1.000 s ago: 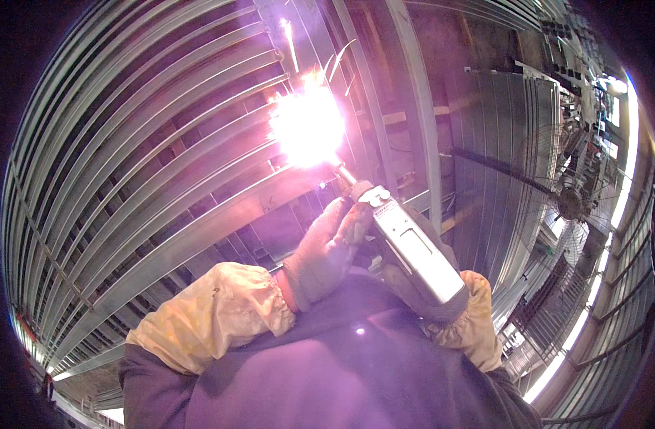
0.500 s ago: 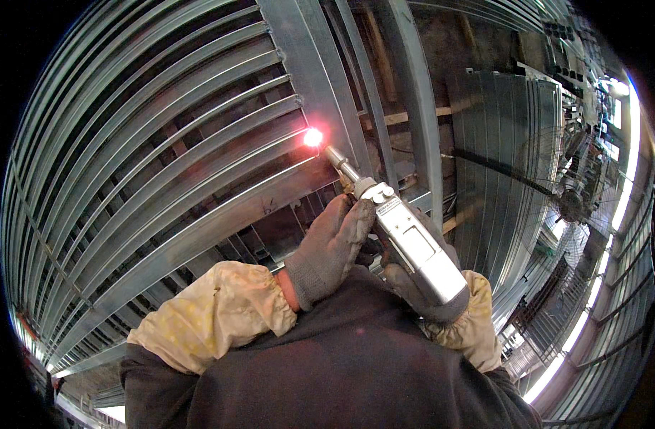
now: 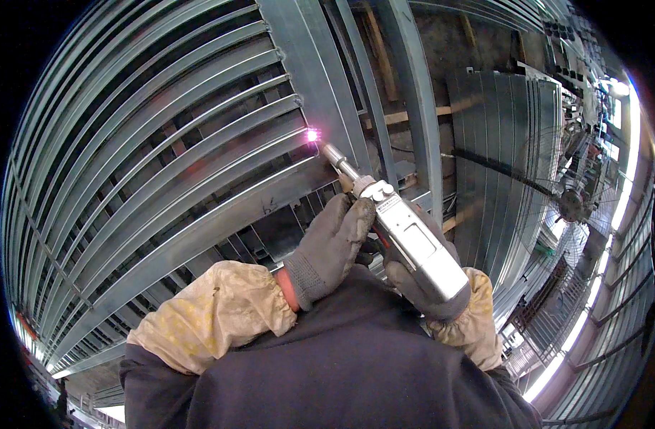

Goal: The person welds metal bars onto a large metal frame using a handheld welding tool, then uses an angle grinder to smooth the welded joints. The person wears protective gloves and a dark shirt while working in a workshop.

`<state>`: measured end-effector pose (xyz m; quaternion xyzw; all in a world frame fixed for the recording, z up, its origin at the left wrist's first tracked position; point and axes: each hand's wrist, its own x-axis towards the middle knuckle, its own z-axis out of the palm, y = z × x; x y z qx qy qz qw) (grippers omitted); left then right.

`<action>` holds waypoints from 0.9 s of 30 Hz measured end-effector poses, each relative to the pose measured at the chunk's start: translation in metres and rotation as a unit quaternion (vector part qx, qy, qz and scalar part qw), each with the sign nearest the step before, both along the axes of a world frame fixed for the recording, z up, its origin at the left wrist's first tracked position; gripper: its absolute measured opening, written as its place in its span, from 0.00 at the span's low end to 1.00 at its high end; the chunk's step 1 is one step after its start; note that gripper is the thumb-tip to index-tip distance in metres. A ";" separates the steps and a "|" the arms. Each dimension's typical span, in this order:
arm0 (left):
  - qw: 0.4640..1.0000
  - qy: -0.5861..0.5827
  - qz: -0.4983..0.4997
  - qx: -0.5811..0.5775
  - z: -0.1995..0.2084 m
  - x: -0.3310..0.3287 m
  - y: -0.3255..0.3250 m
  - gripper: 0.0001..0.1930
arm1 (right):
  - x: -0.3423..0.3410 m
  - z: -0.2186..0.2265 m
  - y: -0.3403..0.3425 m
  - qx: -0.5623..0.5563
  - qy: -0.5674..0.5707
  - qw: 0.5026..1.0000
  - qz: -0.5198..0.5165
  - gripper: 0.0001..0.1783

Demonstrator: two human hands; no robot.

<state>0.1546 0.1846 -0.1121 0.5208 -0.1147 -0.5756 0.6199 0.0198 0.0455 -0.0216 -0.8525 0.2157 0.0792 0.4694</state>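
A silver handheld welding gun (image 3: 419,242) points up and left, its nozzle close to a small pink-white glow (image 3: 312,134). That glow sits where a slat of the metal frame (image 3: 220,189) meets a wide steel upright (image 3: 317,79). My right hand (image 3: 431,282), in a grey glove, is wrapped round the gun's rear body, its fingers partly hidden beneath. My left hand (image 3: 329,243), gloved too, presses its fingers together against the gun's front, just behind the nozzle. Pale stained sleeve covers (image 3: 217,311) are on both forearms.
Many parallel metal slats spread to the left. Right of the upright are more steel tubes (image 3: 412,93), wooden strips (image 3: 406,116) and a stack of grey metal profiles (image 3: 488,171). Beyond that stands a large wire-caged fan (image 3: 574,204).
The glow at the joint has shrunk and turned from bright red to pink-white, and the red light on nearby metal has faded. Both hands and the gun have barely moved.
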 end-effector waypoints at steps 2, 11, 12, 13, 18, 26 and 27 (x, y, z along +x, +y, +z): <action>0.999 0.042 0.021 -0.014 0.010 0.003 -0.004 0.20 | 0.001 0.002 0.000 0.004 -0.001 1.000 -0.004 0.42; 0.957 0.259 0.124 -0.030 0.016 -0.007 -0.006 0.18 | -0.007 0.001 0.004 0.017 -0.044 0.998 -0.036 0.42; 0.958 0.250 0.132 -0.036 0.017 -0.008 -0.006 0.19 | -0.009 -0.002 0.005 0.022 -0.054 0.997 -0.044 0.41; 0.959 0.242 0.141 -0.043 0.018 -0.009 -0.007 0.19 | -0.011 -0.004 0.005 0.024 -0.063 0.996 -0.051 0.41; 0.983 0.153 0.071 -0.076 0.005 -0.005 -0.003 0.19 | -0.013 -0.023 0.002 0.012 -0.095 0.994 -0.043 0.41; 0.966 0.198 0.112 -0.119 -0.002 -0.012 -0.008 0.21 | -0.011 -0.019 0.000 0.046 -0.043 0.994 -0.085 0.41; 0.966 0.202 0.115 -0.116 -0.004 -0.013 -0.008 0.21 | -0.009 -0.016 0.000 0.068 -0.035 0.992 -0.098 0.41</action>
